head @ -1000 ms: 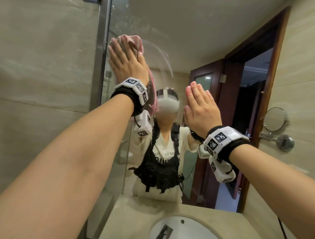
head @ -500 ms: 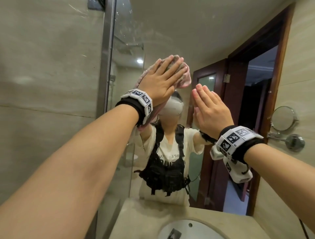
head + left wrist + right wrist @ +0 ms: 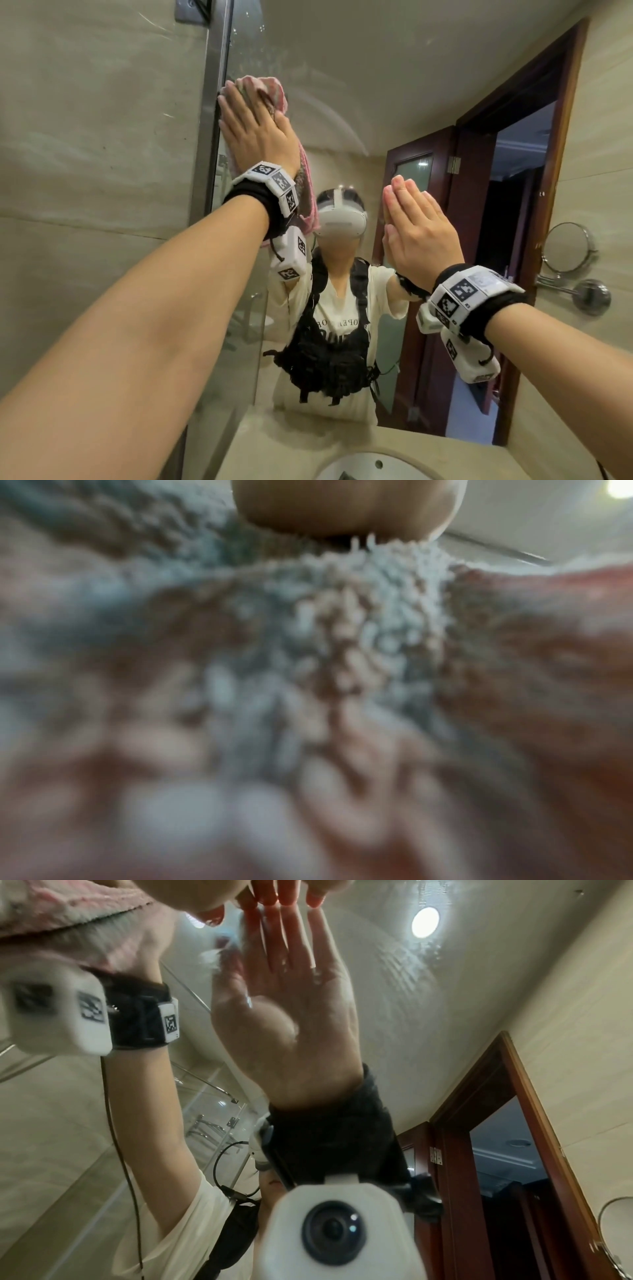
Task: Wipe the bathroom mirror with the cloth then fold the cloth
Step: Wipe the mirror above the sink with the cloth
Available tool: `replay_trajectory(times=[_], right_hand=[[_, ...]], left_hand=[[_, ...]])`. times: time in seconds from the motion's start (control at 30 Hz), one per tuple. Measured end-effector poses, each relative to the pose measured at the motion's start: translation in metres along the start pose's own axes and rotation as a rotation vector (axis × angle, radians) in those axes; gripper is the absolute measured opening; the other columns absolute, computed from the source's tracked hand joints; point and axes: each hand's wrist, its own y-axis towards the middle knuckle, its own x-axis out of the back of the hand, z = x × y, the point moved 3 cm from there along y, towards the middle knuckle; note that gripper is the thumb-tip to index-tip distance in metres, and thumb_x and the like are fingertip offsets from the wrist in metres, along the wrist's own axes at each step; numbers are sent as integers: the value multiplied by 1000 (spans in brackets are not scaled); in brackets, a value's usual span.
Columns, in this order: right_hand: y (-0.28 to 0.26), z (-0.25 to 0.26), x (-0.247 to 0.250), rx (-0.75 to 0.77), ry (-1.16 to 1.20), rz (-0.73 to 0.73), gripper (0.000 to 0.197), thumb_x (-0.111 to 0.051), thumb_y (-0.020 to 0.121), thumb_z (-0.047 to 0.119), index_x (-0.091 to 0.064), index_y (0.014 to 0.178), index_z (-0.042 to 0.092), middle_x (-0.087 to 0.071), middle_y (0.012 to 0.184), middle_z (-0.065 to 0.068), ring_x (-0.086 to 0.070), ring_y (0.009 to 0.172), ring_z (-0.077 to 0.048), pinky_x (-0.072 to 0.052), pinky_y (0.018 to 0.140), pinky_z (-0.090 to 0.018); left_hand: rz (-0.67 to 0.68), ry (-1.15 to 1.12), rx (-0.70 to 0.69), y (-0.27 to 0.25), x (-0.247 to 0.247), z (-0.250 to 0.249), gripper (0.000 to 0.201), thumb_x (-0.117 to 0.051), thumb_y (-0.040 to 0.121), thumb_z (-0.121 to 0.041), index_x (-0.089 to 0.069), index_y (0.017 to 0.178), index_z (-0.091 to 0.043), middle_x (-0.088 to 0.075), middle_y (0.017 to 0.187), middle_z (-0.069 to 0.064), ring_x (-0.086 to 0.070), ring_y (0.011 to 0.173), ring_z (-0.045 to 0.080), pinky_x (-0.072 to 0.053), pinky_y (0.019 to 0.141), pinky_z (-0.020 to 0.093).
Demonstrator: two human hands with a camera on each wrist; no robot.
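The bathroom mirror point(image 3: 376, 85) fills the wall ahead, with curved wipe streaks on the glass. My left hand point(image 3: 255, 126) lies flat with straight fingers, pressing a pink and grey cloth point(image 3: 270, 90) against the mirror's upper left, right at its metal frame point(image 3: 212, 113). The cloth hangs down past my left wrist. Up close in the left wrist view, the cloth point(image 3: 342, 642) is a blurred fluffy mass. My right hand point(image 3: 416, 226) rests flat on the glass lower down, fingers straight and together, holding nothing. The right wrist view shows its fingertips point(image 3: 284, 893) touching the glass.
A tiled wall point(image 3: 96, 137) borders the mirror on the left. Below lie a stone counter point(image 3: 274, 452) and a white basin point(image 3: 370, 469). A round swing-arm mirror point(image 3: 568, 248) sticks out from the right wall. The reflection shows a dark wooden doorway.
My left hand has swept the cloth from the mirror's middle up and left to the frame edge. My right hand has stayed pressed on the glass.
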Motion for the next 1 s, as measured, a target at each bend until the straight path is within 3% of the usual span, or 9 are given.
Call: replay_trajectory(times=[0.1, 0.3, 0.43, 0.57, 0.67, 0.77, 1.0], right_hand=[[0, -2, 0, 15, -7, 5, 51, -44, 91, 19, -39, 139, 2, -41, 145, -17, -39, 136, -30, -30, 112, -42], [0, -1, 2, 9, 11, 6, 51, -41, 92, 20, -40, 139, 2, -41, 145, -17, -39, 135, -30, -32, 112, -42], [1, -2, 5, 28, 11, 17, 50, -39, 92, 21, -40, 138, 1, -42, 144, -19, -41, 134, -32, -35, 111, -44], [1, 0, 6, 19, 16, 12, 49, -38, 93, 21, -42, 137, 0, -44, 143, -19, -42, 133, -32, -36, 110, -45], [1, 1, 7, 11, 25, 17, 49, -36, 94, 23, -42, 137, 0, -43, 143, -19, -41, 134, -32, -35, 110, -45], [1, 2, 6, 3, 22, 43, 51, -36, 94, 24, -40, 139, 1, -41, 145, -19, -39, 135, -31, -33, 112, -44], [1, 2, 5, 18, -28, 63, 51, -37, 92, 22, -40, 138, 0, -42, 144, -19, -40, 134, -33, -33, 111, -44]], left_hand=[[3, 29, -143, 2, -1, -5, 61, -19, 97, -33, -5, 149, -6, -2, 157, 18, -1, 145, 34, -4, 119, 44], [120, 102, -754, -9, -9, -33, 59, -16, 97, -35, 1, 150, -17, 4, 158, 8, 5, 146, 26, 3, 118, 39], [177, 161, -872, -13, -10, -31, 58, -19, 96, -34, -1, 150, -22, 3, 159, 4, 5, 146, 24, 4, 118, 39], [212, 150, -786, -9, -6, -33, 58, -21, 98, -36, 3, 150, -26, 8, 158, 2, 8, 146, 23, 4, 118, 41], [174, 106, -533, 0, -2, -26, 60, -17, 99, -40, 8, 149, -19, 11, 158, 9, 10, 145, 27, 4, 117, 44], [123, 30, -289, 7, 1, -12, 62, -23, 98, -36, 1, 150, -11, 6, 158, 13, 6, 145, 30, 1, 118, 44], [36, 12, -83, 5, 5, -8, 62, -23, 98, -36, -4, 149, -7, 0, 157, 18, -1, 145, 34, -6, 118, 47]])
